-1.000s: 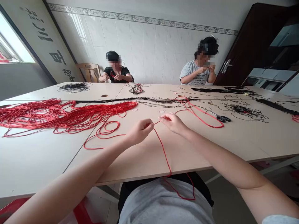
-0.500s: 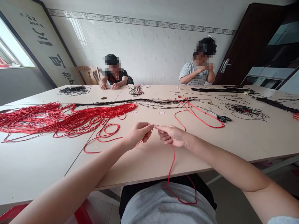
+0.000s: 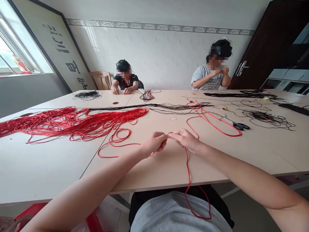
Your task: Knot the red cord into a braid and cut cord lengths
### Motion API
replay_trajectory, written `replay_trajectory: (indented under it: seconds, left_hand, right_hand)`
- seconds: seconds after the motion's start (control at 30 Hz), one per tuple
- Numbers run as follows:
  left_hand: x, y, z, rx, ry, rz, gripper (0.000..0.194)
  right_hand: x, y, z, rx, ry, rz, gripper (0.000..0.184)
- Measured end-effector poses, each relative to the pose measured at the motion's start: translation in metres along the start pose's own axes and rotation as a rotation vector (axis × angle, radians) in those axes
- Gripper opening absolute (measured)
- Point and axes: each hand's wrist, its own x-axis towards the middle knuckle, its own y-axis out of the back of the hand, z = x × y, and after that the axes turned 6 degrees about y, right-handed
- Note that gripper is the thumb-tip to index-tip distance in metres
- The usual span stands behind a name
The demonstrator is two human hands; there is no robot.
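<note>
Just above the table near its front edge, my left hand (image 3: 157,141) and my right hand (image 3: 185,139) meet fingertip to fingertip. Both are closed in a pinch on a thin red cord (image 3: 187,161). A small bit of the cord shows between the fingertips; the fingers hide the rest there. From under my right hand the cord hangs over the table edge and loops down across my lap. Behind my left hand, part of a red cord shows on the table. A big heap of red cord (image 3: 96,120) lies to the left.
Black-handled scissors (image 3: 238,125) lie at the right beside a red cord loop. Black cord bundles (image 3: 154,106) stretch across the table (image 3: 217,154); a tangled black heap (image 3: 263,116) is at the right. Across the table sit two people, one (image 3: 125,79) left and one (image 3: 212,75) right.
The view has shifted, so the scene sits farther right in the picture. My hands stay together on the red cord, with the right fingers now bent higher at the knuckles.
</note>
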Motion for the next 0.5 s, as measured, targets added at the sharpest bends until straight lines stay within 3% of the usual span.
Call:
replay_trajectory:
  seconds: [0.1,0.2,0.27,0.33,0.4,0.5]
  left_hand:
    - [-0.001,0.006,-0.001,-0.020,-0.004,-0.079,0.031]
    - [-0.006,0.017,0.004,-0.029,-0.074,-0.073,0.023]
    - [-0.010,0.023,0.008,0.014,-0.093,-0.063,0.019]
    - [-0.013,0.025,0.011,0.070,-0.085,-0.048,0.019]
    - [-0.016,0.023,0.013,0.128,-0.070,-0.023,0.020]
    - [-0.017,0.019,0.012,0.204,-0.075,0.001,0.020]
  right_hand:
    - [0.001,0.009,-0.001,0.034,0.014,0.060,0.041]
    - [0.000,0.017,-0.005,0.048,0.033,0.102,0.046]
    - [-0.003,0.021,-0.007,-0.070,0.075,0.075,0.047]
    - [-0.007,0.024,-0.010,-0.296,0.171,0.055,0.047]
    - [-0.012,0.025,-0.014,-0.518,0.317,0.118,0.041]
    - [-0.014,0.025,-0.017,-0.602,0.487,0.241,0.027]
